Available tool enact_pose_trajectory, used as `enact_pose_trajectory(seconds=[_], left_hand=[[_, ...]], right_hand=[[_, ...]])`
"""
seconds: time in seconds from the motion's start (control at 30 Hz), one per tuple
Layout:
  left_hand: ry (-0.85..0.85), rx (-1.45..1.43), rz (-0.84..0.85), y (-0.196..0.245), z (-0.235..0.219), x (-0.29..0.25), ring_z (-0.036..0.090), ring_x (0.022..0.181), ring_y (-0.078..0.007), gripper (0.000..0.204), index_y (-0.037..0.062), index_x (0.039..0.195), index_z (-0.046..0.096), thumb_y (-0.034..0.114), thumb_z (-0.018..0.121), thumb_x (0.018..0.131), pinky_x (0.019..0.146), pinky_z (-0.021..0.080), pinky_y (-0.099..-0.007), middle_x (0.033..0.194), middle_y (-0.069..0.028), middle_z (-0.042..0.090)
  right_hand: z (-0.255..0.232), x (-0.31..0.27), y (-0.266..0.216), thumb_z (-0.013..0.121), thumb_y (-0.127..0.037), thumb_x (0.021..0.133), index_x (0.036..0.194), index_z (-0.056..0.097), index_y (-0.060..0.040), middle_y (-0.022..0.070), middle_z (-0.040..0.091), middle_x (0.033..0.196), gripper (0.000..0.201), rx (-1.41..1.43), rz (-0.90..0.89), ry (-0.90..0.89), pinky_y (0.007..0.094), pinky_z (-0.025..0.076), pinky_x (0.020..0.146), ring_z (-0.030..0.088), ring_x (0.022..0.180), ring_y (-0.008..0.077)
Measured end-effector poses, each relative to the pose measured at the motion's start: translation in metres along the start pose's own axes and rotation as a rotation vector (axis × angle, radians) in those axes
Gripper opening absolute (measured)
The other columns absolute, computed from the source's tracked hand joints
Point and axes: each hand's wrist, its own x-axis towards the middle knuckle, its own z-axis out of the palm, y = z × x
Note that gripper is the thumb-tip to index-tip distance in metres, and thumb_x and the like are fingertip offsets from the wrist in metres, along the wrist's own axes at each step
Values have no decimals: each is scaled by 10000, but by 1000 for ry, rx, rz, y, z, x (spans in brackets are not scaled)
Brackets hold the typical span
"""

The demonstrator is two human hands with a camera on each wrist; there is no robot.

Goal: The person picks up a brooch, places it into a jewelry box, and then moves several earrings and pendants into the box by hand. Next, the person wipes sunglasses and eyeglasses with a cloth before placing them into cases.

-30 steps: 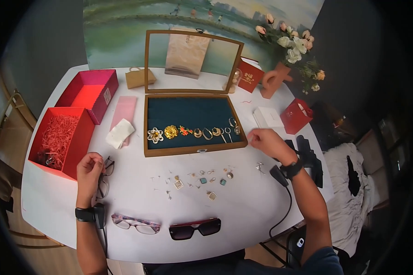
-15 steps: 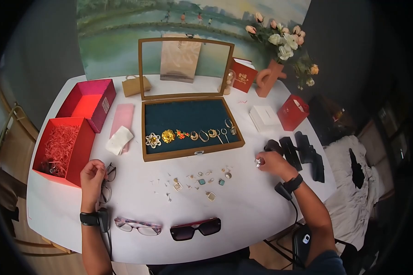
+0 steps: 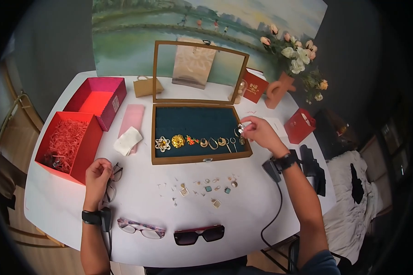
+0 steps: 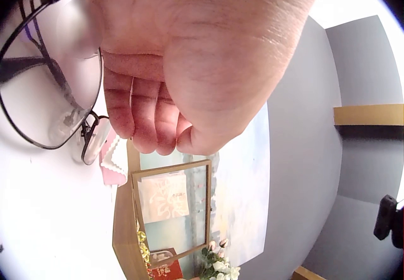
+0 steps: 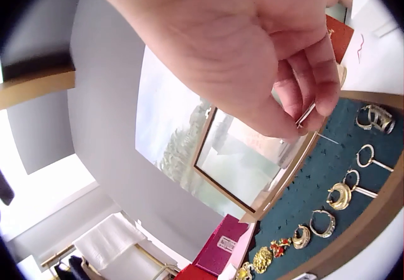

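My right hand (image 3: pixel 261 134) pinches a small shiny silver piece of jewellery (image 3: pixel 241 129) over the right side of a wooden jewellery box (image 3: pixel 197 160). In the right wrist view a thin metal stem (image 5: pixel 327 138) sticks out below the fingertips; most of the piece is hidden by the fingers. Inside, on dark green lining (image 3: pixel 192 121), lies a row of brooches and earrings, among them a gold flower brooch (image 3: pixel 178 140) and hoop earrings (image 5: pixel 322 224). My left hand (image 3: pixel 97 174) lies loosely curled with nothing in it, beside thin-framed eyeglasses (image 4: pixel 49 71).
Loose small earrings and pendants (image 3: pixel 208 189) lie in front of the box. Patterned glasses (image 3: pixel 141 228) and sunglasses (image 3: pixel 199 235) are near the front edge. Red boxes (image 3: pixel 89 151) stand at left; a red bag (image 3: pixel 300 126) and black objects (image 3: pixel 311 160) at right. The glass lid (image 3: pixel 199 73) stands upright.
My right hand went from the box's right edge down to the table, took the silver piece lying there and brought it back up over the box. The left hand stayed by the eyeglasses.
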Motion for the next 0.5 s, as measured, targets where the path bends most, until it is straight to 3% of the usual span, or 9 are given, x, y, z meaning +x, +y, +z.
enact_pose_trajectory(seconds=[0.13,0.3,0.5], left_hand=[[-6,-17,-10,2,1,0,548,695,-68,87,26,903,594,-34,535,923,641,460,-217,791,7,568],[-19,-29,-8,3,1,0,537,695,-63,85,25,906,591,-26,528,933,627,455,-221,795,7,571],[-28,-1,-19,4,1,-1,534,690,-60,81,21,913,587,-16,520,942,626,453,-219,799,6,575]], right_hand=[[12,48,16,617,-6,899,1236,560,-3,43,666,841,342,123,50,-19,224,548,638,662,753,105],[24,80,36,599,5,895,1218,555,8,60,652,889,326,208,113,37,238,572,671,687,798,138],[45,86,59,678,-8,829,1083,629,-4,60,677,811,259,87,149,66,261,549,622,681,736,141]])
